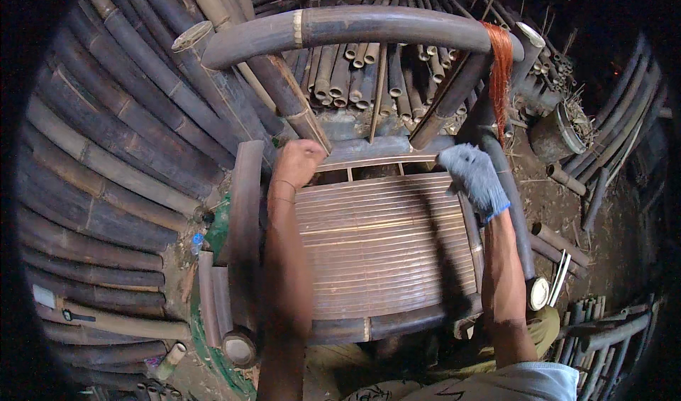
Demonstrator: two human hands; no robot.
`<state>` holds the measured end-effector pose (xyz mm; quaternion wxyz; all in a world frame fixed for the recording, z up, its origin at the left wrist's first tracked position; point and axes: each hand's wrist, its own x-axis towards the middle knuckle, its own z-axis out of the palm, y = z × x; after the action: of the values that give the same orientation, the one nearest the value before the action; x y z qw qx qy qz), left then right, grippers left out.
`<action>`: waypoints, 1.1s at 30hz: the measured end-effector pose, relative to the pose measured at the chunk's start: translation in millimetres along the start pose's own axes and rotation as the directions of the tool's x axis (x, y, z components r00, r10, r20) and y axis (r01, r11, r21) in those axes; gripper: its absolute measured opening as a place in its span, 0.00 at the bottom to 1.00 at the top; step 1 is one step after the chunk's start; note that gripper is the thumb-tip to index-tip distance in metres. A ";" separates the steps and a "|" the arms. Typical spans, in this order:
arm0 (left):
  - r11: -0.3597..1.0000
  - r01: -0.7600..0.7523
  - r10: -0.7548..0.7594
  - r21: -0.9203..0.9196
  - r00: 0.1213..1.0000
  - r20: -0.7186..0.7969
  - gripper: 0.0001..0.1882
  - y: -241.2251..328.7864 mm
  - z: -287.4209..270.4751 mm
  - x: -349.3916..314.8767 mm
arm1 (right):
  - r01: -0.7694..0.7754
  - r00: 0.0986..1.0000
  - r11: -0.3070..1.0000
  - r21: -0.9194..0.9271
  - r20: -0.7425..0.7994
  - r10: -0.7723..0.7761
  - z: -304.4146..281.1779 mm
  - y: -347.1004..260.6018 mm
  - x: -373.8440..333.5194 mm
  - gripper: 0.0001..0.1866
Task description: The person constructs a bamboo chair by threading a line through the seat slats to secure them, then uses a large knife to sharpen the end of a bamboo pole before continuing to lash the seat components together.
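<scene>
A dark bamboo chair [369,328] stands in front of me, its seat [383,252] made of thin slats laid side by side. At the back of the seat one narrow bamboo slat [376,162] lies apart from the others, with a gap showing two crosspieces. My bare left hand [296,163] is closed at the left end of this slat, fingers curled. On my right hand is a grey glove with a blue cuff [475,177]; its fingers close at the slat's right end. The glove partly hides the grip.
The chair's thick curved top rail [355,29] arches beyond my hands, with orange strands [500,68] hanging at its right. Thick bamboo poles [106,153] line the left side. Cut bamboo tubes [340,82] are stacked behind the chair. A bucket [557,135] stands at the right.
</scene>
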<state>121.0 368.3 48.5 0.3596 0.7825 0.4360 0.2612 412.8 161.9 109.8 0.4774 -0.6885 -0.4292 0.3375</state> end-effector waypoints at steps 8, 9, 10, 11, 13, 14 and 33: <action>0.864 0.086 -0.185 0.497 0.971 0.153 0.17 -103.7 100.2 19.0 | -0.011 0.975 0.410 -0.912 -0.101 -0.200 134.4 80.2 89.2 0.13; 0.878 0.136 -0.225 0.460 0.964 0.145 0.17 -72.6 96.0 14.5 | 0.018 0.977 0.411 -0.911 -0.072 -0.203 142.6 83.1 91.3 0.13; 0.883 0.157 -0.257 0.443 0.950 0.176 0.18 -56.2 94.0 15.1 | 0.018 0.987 0.381 -0.924 -0.045 -0.155 154.3 78.1 92.2 0.13; 0.880 0.198 -0.305 0.433 0.932 0.194 0.18 -49.9 86.9 12.9 | 0.040 0.994 0.356 -0.934 0.001 -0.107 172.8 67.3 89.9 0.12; 0.898 0.147 -0.296 0.415 0.900 0.321 0.18 -58.9 82.5 17.0 | 0.073 0.997 0.401 -0.913 0.074 -0.013 199.6 63.1 91.0 0.12; 0.908 0.096 -0.267 0.409 0.882 0.387 0.19 -67.5 87.4 20.6 | 0.066 0.995 0.468 -0.881 0.093 0.034 207.9 72.5 96.7 0.12; 0.951 0.201 -0.181 -0.234 0.978 0.102 0.16 -89.3 106.5 0.1 | 0.008 0.989 0.692 0.722 0.098 -0.114 96.2 41.1 38.6 0.17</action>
<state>153.8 364.9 -86.5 0.4931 0.6965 0.4599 0.2453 355.3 225.3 38.3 0.6894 -0.4078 -0.3169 0.5080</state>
